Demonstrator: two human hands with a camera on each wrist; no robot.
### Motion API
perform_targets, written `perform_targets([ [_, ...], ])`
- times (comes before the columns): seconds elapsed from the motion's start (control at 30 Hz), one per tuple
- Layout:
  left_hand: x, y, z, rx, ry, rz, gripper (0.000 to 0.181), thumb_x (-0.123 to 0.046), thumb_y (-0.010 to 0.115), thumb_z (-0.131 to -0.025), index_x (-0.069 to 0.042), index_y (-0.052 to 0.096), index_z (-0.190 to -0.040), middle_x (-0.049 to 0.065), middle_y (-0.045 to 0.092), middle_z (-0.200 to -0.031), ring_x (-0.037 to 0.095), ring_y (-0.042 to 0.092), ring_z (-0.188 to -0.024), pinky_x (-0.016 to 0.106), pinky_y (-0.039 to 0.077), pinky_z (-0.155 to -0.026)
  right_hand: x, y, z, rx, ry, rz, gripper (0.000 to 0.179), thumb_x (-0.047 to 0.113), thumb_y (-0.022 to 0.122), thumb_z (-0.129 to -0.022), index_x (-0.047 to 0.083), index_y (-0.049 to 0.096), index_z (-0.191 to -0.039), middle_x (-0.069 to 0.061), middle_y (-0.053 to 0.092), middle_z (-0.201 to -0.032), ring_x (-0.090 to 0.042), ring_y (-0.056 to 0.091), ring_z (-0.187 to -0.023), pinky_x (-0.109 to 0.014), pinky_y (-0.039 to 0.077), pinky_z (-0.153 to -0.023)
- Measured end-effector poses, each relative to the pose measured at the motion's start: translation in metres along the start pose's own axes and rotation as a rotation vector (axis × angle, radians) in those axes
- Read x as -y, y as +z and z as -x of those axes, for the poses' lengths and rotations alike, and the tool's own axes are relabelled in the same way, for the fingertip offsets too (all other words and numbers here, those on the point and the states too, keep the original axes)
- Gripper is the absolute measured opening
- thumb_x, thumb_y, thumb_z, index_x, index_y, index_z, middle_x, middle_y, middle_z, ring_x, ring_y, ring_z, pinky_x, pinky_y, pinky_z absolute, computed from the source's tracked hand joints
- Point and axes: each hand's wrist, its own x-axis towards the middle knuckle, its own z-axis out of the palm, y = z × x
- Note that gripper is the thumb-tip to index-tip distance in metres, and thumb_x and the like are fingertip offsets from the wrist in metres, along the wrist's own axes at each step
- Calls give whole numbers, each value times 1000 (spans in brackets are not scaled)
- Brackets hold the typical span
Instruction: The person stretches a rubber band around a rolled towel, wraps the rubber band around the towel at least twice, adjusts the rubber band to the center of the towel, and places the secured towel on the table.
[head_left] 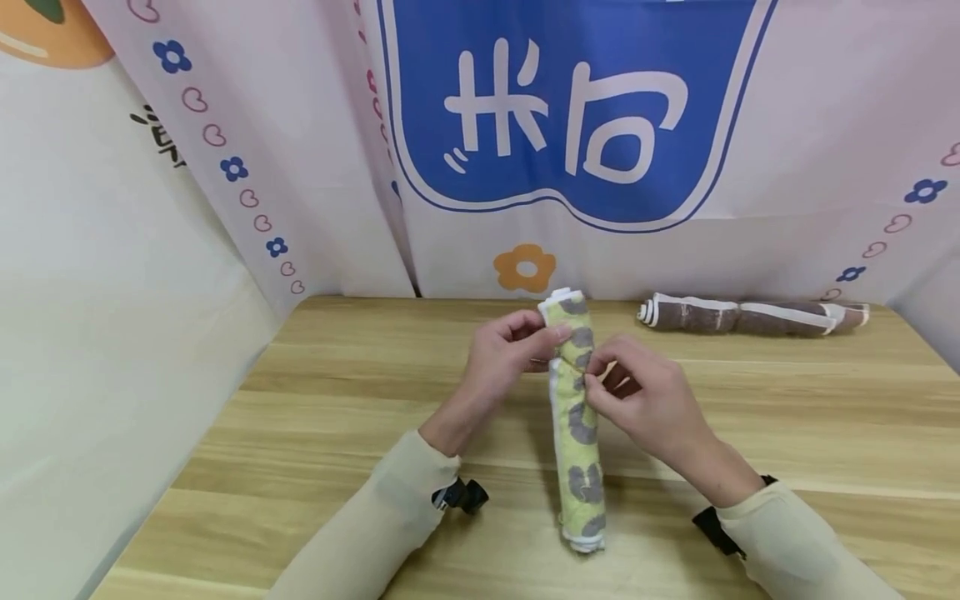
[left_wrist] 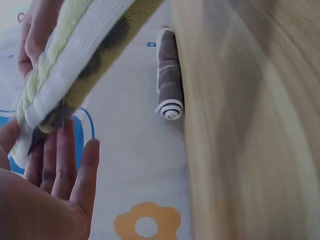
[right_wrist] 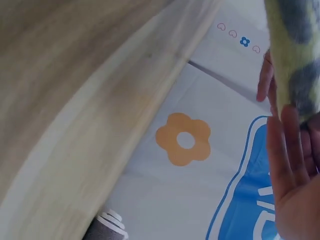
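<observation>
A rolled yellow-green towel with grey patches and white edges stretches lengthwise before me, its far end near the table's back edge. My left hand grips it in its upper part, thumb on top. From the other side, my right hand pinches at a thin band that crosses the roll and dents it. In the left wrist view, the towel slants above the left palm, a white border along it. The right wrist view catches part of the towel over the right fingers.
A brown rolled towel with white trim lies along the back edge of the wooden table, right of centre. Behind the table hangs a white curtain with a blue panel and printed flowers. Black straps circle the wrists.
</observation>
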Motion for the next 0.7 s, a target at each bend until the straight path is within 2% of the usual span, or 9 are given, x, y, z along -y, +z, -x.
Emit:
perform_targets([
  [0.1,4,0,-3,97,-42,41,29,-25,79,-97,-4,72,-116,8,74,-104,17,72,-85,37,63,-80,0,-2,1,-7,41,-56,29,-17,72,-82,8,68,-95,1,67,-91,-10,66,-70,-19,58,-60],
  [0.2,8,-1,-5,171,-97,79,37,-26,74,-98,-2,70,-126,6,74,-104,15,71,-84,33,61,-77,-1,-3,2,34,79,-126,30,-19,71,-83,7,68,-97,-2,67,-92,-13,69,-74,-23,60,-63],
  [0.33,12,-6,-7,211,-128,112,39,-21,72,-98,3,69,-129,5,73,-102,14,70,-83,31,59,-76,-2,-2,3,49,153,-135,29,-18,71,-86,8,68,-98,-2,68,-95,-13,71,-76,-25,61,-64],
  [0.47,11,-10,-8,186,-97,91,34,-17,77,-97,1,71,-125,6,72,-104,16,70,-86,33,61,-80,-1,0,4,1,157,-84,26,-16,74,-88,5,70,-102,-2,70,-100,-11,71,-78,-25,61,-64],
  [0.6,7,-7,-5,109,-40,43,31,-19,84,-93,-3,74,-118,9,73,-101,17,70,-84,32,62,-78,2,3,2,-58,96,-42,28,-16,79,-84,2,73,-105,-7,70,-100,-12,71,-79,-24,61,-64],
  [0.7,4,-4,-2,30,-27,6,29,-19,88,-89,-5,76,-111,9,73,-97,16,69,-80,30,60,-73,6,5,1,-79,70,7,29,-13,83,-83,3,75,-106,-7,70,-101,-14,72,-77,-21,60,-64],
])
